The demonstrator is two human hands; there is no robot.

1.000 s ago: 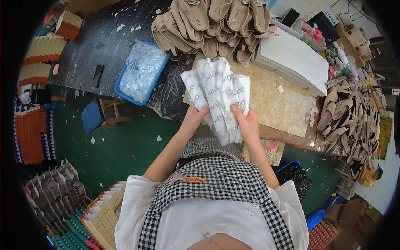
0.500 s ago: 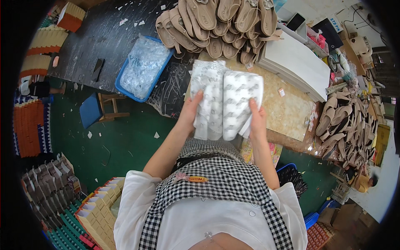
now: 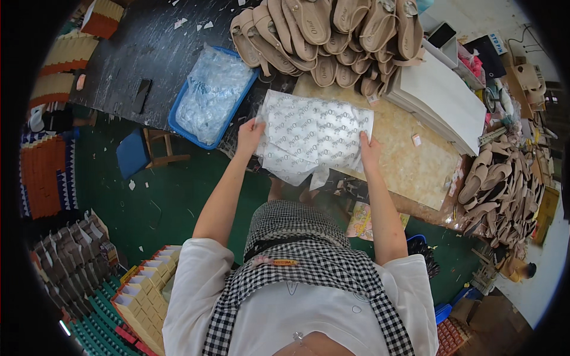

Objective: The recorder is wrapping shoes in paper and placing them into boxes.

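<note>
A white sheet of printed wrapping paper (image 3: 317, 127) is spread between my hands over the near edge of the workbench. My left hand (image 3: 250, 135) is closed on its left edge, where the paper is creased. At the opposite edge, my right hand (image 3: 370, 151) pinches the sheet between thumb and fingers. The paper's lower border hangs loose and crumpled toward me. Whether anything lies within its folds cannot be made out. Just beyond the sheet, a heap of beige sandals (image 3: 312, 26) covers the back of the bench.
A blue basket (image 3: 191, 140) of clear plastic bags stands left of the sheet. Stacked white sheets (image 3: 442, 101) lie to the right, past a tan board (image 3: 409, 169). More sandals (image 3: 493, 190) hang over the right side. A blue-seated stool (image 3: 132, 154) stands left; another person (image 3: 515, 270) is far right.
Two narrow white paper bundles were held side by side, one in each hand. Now the hands are farther apart and the printed paper is opened out into one wide sheet.
</note>
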